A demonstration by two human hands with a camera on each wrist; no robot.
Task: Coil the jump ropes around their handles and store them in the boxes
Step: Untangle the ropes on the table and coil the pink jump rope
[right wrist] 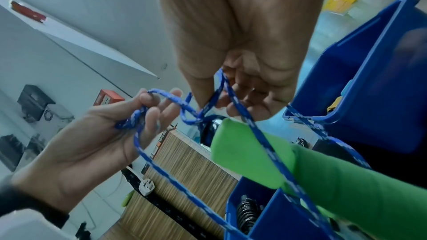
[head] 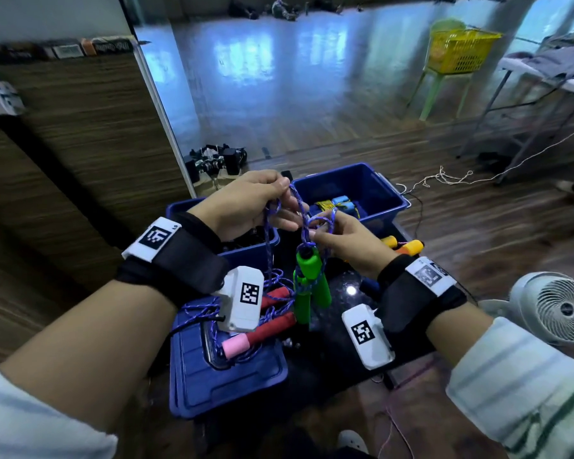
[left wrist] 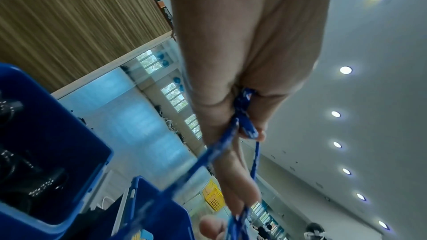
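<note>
We see the left hand [head: 246, 202] pinching a loop of blue rope [head: 297, 207] above the left blue box [head: 246, 251], which holds dark coiled items. Right hand [head: 348, 240] grips the same rope just beside it, fingers curled round the strands. Green handles [head: 309, 286] hang below both hands, long axis roughly vertical, rope end up. Right blue box [head: 388, 193] holds yellow and blue bundles

Mirrored studio hall, wall mirror [head: 279, 77], wood floor [head: 478, 226]
</note>
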